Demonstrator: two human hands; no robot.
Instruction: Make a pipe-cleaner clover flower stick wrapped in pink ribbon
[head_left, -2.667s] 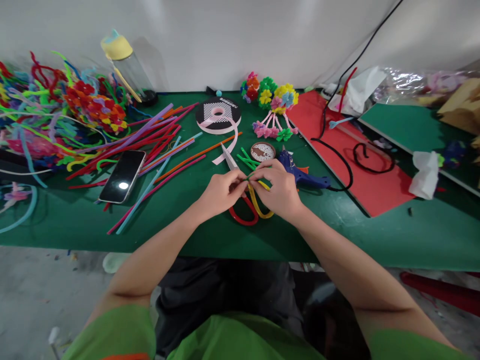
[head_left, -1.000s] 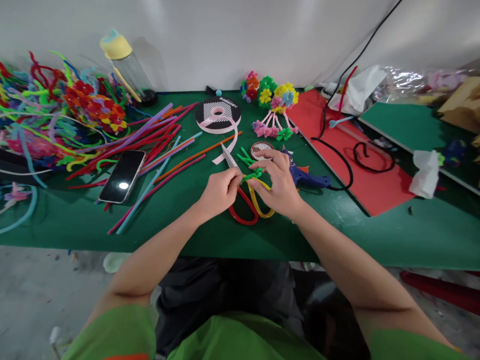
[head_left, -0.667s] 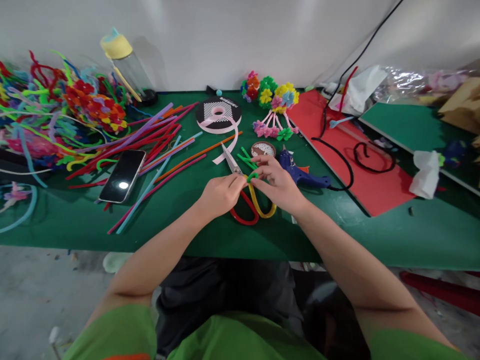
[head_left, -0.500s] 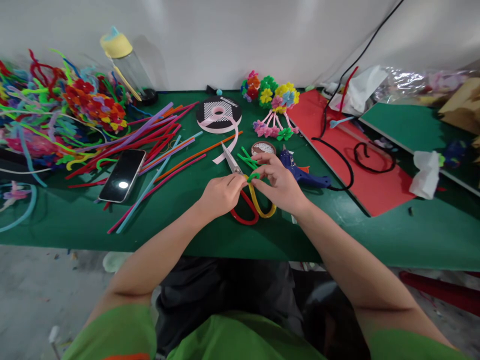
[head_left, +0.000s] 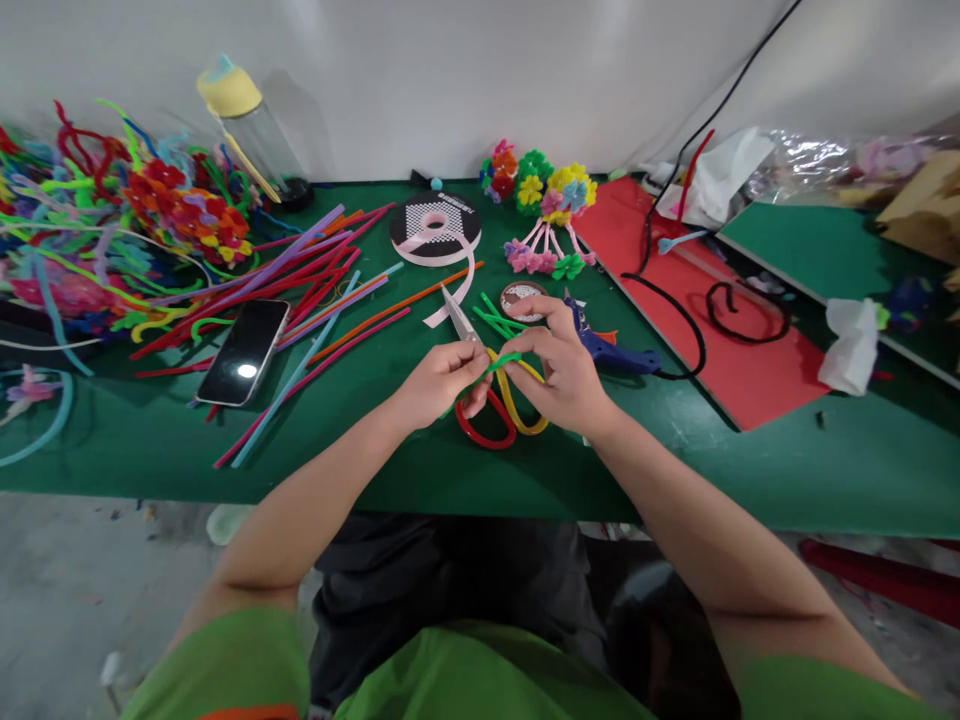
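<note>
Green fuzzy stem [head_left: 505, 360]: pinching it between left hand [head_left: 441, 384] and right hand [head_left: 561, 372], with scissors [head_left: 460, 318] beneath both.

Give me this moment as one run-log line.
left hand: pinching green pipe cleaner; right hand: fingers on same piece; scissors: on green table, partly under hands; hot glue gun: beside right hand

Hands [head_left: 441, 385] [head_left: 564, 378] close together in pinch grips

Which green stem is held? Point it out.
The bent green stem, held by the left hand and right hand; the other green stems lie straight beside the scissors.
</note>
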